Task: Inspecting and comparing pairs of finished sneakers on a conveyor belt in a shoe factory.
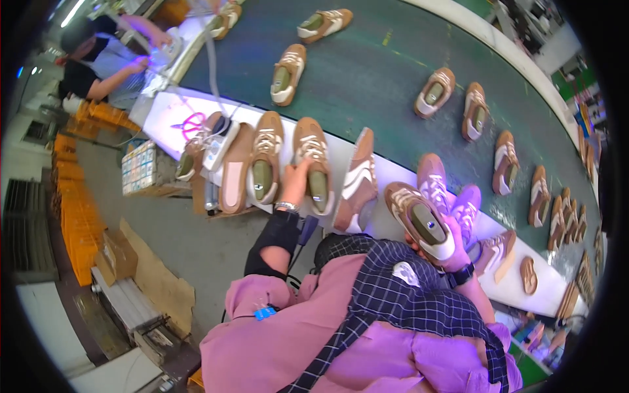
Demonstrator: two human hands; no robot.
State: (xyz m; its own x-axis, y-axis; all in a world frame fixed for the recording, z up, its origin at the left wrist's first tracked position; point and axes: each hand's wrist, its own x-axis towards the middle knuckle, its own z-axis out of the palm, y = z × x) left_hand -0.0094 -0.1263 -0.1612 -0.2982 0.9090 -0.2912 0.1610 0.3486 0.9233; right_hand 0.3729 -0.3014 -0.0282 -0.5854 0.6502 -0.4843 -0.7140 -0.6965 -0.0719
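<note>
Pink shirt cloth (pixel 282 327) and a navy, white-checked apron (pixel 452 314) cover me, beside a dark-green conveyor belt (pixel 367 85) edged by a white ledge (pixel 553 286). Near it, a tan-and-white lace-up sneaker (pixel 409 202) points away from me, my right hand (pixel 455 250) wrapped round its heel. My left hand (pixel 295 183), half curled, touches another tan, white-laced sneaker (pixel 310 134) on the ledge; whether it grips, I cannot tell.
</note>
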